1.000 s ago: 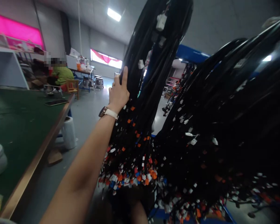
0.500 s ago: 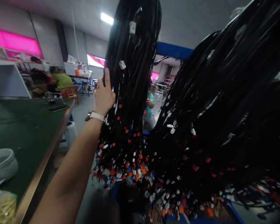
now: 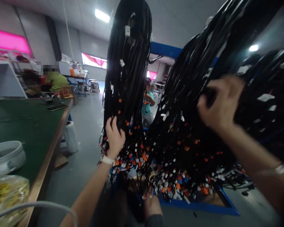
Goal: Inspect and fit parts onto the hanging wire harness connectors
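1. The mass of black cables (image 3: 186, 94) hangs at right, near, beside a blue frame (image 3: 165, 49).
2. The green table (image 3: 38, 126) runs along the left side, from near to far.
3. A narrower black cable bundle (image 3: 129, 69) hangs in the middle, left of that mass.
4. One person in green (image 3: 55, 82) sits far left; another in teal (image 3: 146, 108) is far off, seen between the cables.
5. A pale roll (image 3: 71, 137) stands on the floor, just right of the table.
6. On the near left of the table are a white pot (image 3: 11, 160) and a clear bag (image 3: 16, 189) of yellow pieces.
7. The right hand (image 3: 223, 102), blurred, curves its fingers and thumb before the right-hand mass; I cannot tell whether it grips any.
8. The left hand (image 3: 115, 137) is spread at the bundle's lower left; contact is unclear.
9. A dark phone (image 3: 56, 107) lies on the table's far right corner.
10. Small orange, white and blue connectors (image 3: 145, 156) crowd the lower cable ends.
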The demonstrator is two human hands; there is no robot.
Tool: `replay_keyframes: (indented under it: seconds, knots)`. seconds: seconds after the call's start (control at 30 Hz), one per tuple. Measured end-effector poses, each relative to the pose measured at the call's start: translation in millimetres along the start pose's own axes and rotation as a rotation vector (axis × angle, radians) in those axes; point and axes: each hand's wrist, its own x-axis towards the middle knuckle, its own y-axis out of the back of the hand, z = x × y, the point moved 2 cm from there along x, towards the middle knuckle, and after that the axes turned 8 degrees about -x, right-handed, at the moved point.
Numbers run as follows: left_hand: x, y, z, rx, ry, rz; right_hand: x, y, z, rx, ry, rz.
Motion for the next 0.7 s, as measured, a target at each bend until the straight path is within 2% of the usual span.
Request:
replay_keyframes:
  seconds: [0.07,0.13,0.17,0.27,0.37,0.53,0.6,0.7]
  knots:
    - [-51,-6.0,-11,-0.04,0.042,-0.078,-11,-1,39,-0.187,-0.054,0.218]
    - [-98,-14.4,-24,-0.086,0.094,-0.191,-45,-21,75,-0.345,-0.161,0.332]
    - [-119,-19.0,-29,-0.12,0.124,-0.253,-65,-36,91,-0.379,-0.229,0.316]
    - [-171,-31.4,-38,-0.208,0.216,-0.383,-108,-78,115,-0.404,-0.439,0.106]
    - [-211,-43.1,-34,-0.305,0.301,-0.507,-120,-101,111,-0.397,-0.528,-0.081]
    - [-257,-66.3,-12,-0.421,0.42,-0.636,-131,-122,94,-0.195,-0.445,-0.201]
    - [-262,-74.5,-3,-0.438,0.435,-0.634,-141,-128,91,-0.165,-0.43,-0.218]
    - [-250,-78.6,10,-0.462,0.425,-0.604,-150,-127,80,-0.118,-0.434,-0.243]
